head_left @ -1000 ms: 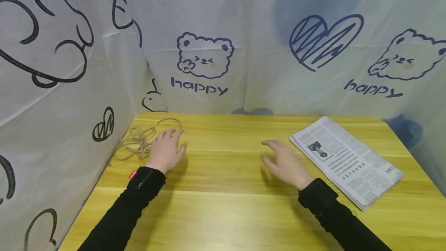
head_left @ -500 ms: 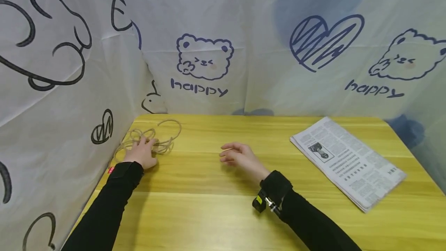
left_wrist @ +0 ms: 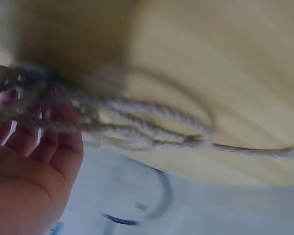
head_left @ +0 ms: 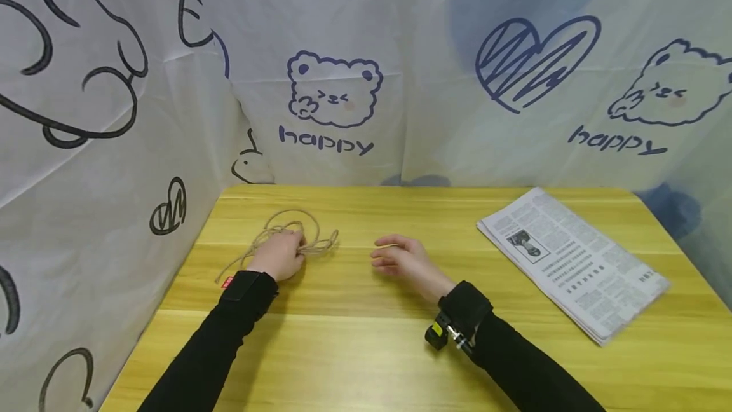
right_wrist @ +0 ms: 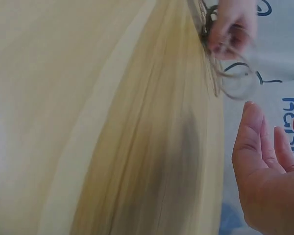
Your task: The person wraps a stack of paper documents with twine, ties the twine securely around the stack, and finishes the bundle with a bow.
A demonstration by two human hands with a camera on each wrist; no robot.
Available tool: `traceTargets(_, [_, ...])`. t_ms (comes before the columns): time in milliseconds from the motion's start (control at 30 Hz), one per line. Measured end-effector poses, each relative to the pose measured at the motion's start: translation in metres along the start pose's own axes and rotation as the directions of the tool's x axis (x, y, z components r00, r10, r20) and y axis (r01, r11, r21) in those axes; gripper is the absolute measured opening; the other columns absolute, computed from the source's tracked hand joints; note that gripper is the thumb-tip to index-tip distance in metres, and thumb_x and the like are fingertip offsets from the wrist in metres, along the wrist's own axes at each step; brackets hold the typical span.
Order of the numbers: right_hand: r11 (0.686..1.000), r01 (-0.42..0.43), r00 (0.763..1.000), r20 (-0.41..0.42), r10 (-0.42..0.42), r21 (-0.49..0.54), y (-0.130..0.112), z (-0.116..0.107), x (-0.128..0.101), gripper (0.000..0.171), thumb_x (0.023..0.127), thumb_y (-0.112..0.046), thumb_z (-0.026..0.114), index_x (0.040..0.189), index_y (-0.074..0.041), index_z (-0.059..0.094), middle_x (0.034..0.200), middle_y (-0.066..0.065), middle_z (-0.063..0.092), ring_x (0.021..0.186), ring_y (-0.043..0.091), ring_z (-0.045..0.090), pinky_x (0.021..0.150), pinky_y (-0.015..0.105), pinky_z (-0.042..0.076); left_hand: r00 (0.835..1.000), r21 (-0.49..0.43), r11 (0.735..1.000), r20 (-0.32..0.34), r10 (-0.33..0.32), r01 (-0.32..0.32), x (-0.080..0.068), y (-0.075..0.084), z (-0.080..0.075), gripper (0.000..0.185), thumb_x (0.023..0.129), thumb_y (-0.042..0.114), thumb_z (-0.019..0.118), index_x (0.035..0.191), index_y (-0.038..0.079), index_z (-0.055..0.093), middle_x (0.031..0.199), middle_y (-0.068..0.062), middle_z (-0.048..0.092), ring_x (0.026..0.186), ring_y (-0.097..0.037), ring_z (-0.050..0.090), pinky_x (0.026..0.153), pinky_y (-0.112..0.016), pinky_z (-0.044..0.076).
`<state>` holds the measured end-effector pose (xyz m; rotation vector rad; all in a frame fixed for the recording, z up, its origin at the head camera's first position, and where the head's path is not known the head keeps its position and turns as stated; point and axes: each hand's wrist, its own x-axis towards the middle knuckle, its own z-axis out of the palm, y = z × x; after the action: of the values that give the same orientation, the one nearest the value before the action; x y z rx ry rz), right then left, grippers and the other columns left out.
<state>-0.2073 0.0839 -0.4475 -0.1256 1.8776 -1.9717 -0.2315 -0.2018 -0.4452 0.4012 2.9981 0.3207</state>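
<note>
A tangled beige rope [head_left: 321, 245] lies on the yellow wooden table [head_left: 366, 348], left of centre. My left hand [head_left: 281, 254] covers its near side with the fingers curled into the strands. The left wrist view is blurred, but it shows the fingers [left_wrist: 36, 142] hooked round several strands of the rope [left_wrist: 157, 129]. My right hand [head_left: 400, 258] rests on the table a short way right of the rope, loosely curled, holding nothing. In the right wrist view the right hand [right_wrist: 264, 166] hangs relaxed over the wood, with the left hand [right_wrist: 232, 27] and rope [right_wrist: 235, 81] beyond it.
A folded newspaper [head_left: 572, 262] lies at the right side of the table, angled toward the far edge. White cloth printed with bears and hearts [head_left: 337, 91] walls in the table at the back and left. Both arms wear black sleeves.
My left hand has taken hold of the rope and dragged it right, away from the left corner. The right hand swung left toward the middle earlier and has since barely moved.
</note>
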Motion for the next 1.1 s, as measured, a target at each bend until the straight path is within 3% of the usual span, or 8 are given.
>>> traceTargets(100, [0.998,0.048,0.999,-0.023,-0.049,-0.038,0.002,-0.01,-0.006,0.039,0.101,-0.003,0.047,0.137,0.013,0.047,0.13,0.035,0.06,0.093,0.01,0.07,0.09,0.03,0.058,0.998,-0.196,0.979,0.022,0.054,-0.049,0.003,0.034,-0.001,0.012,0.099,0.015,0.061,0.107,0.009,0.067,0.101,-0.011,0.07,0.089,-0.025,0.064,0.082,-0.041,0.051])
traceTargets(167, [0.993,0.092,0.994,-0.045,-0.096,-0.074,0.002,-0.017,-0.01,0.04,0.099,0.0,0.048,0.136,0.015,0.047,0.13,0.037,0.058,0.094,0.01,0.069,0.089,0.029,0.058,0.996,-0.371,0.926,0.031,0.085,-0.068,0.004,0.055,-0.001,0.016,0.102,0.018,0.058,0.109,0.008,0.069,0.107,-0.011,0.071,0.095,-0.025,0.065,0.086,-0.042,0.052])
traceTargets(333, [0.969,0.173,0.976,-0.098,-0.193,-0.176,0.005,-0.034,-0.02,0.041,0.097,0.003,0.048,0.137,0.012,0.047,0.135,0.037,0.052,0.111,0.031,0.067,0.092,0.03,0.058,0.989,-0.719,0.693,0.061,0.138,-0.053,0.005,0.091,-0.001,0.026,0.104,0.023,0.056,0.114,0.002,0.068,0.113,-0.013,0.07,0.097,-0.022,0.064,0.085,-0.035,0.05])
traceTargets(500, [0.936,0.257,0.966,0.04,-0.254,-0.24,0.008,-0.048,-0.028,0.053,0.095,0.006,0.051,0.146,0.01,0.037,0.148,0.036,0.042,0.133,0.053,0.048,0.104,0.045,0.052,0.987,-0.879,0.477,0.09,0.137,0.014,0.006,0.107,0.002,0.033,0.105,0.026,0.055,0.121,-0.002,0.065,0.096,-0.001,0.07,0.079,-0.007,0.057,0.074,-0.022,0.045])
traceTargets(700, [0.917,0.291,0.927,0.317,-0.2,-0.274,0.013,-0.052,-0.032,0.06,0.095,0.003,0.048,0.152,0.009,0.029,0.146,0.036,0.046,0.132,0.05,0.05,0.106,0.052,0.049,0.981,-0.982,0.15,0.137,0.137,0.116,0.007,0.114,0.009,0.04,0.109,0.025,0.046,0.131,-0.007,0.057,0.104,0.007,0.073,0.092,-0.003,0.067,0.084,-0.02,0.055])
traceTargets(800, [0.948,0.219,0.923,0.363,-0.125,-0.231,0.015,-0.05,-0.033,0.055,0.1,-0.006,0.049,0.15,0.011,0.031,0.128,0.036,0.059,0.113,0.036,0.066,0.094,0.04,0.057,0.976,-0.99,0.034,0.142,0.164,0.138,0.006,0.113,0.013,0.039,0.11,0.025,0.043,0.13,-0.005,0.058,0.109,0.004,0.073,0.099,-0.005,0.069,0.091,-0.022,0.056])
traceTargets(900, [0.962,0.179,0.929,0.359,-0.095,-0.207,0.017,-0.049,-0.032,0.043,0.106,-0.014,0.047,0.135,0.016,0.045,0.093,0.02,0.065,0.082,0.015,0.065,0.075,0.025,0.055,0.973,-0.99,0.002,0.138,0.184,0.14,0.004,0.11,0.016,0.043,0.111,0.029,0.039,0.131,-0.004,0.058,0.11,0.005,0.073,0.102,-0.007,0.069,0.095,-0.024,0.055])
traceTargets(1100, [0.978,0.169,0.953,0.274,-0.131,-0.12,0.017,-0.052,-0.033,0.034,0.112,-0.018,0.033,0.099,0.008,0.05,0.065,-0.007,0.036,0.056,0.004,0.037,0.056,0.021,0.032,0.983,-0.988,0.114,0.122,0.139,0.107,0.001,0.099,0.015,0.05,0.112,0.031,0.035,0.13,-0.01,0.055,0.102,0.007,0.069,0.089,-0.006,0.069,0.082,-0.023,0.057])
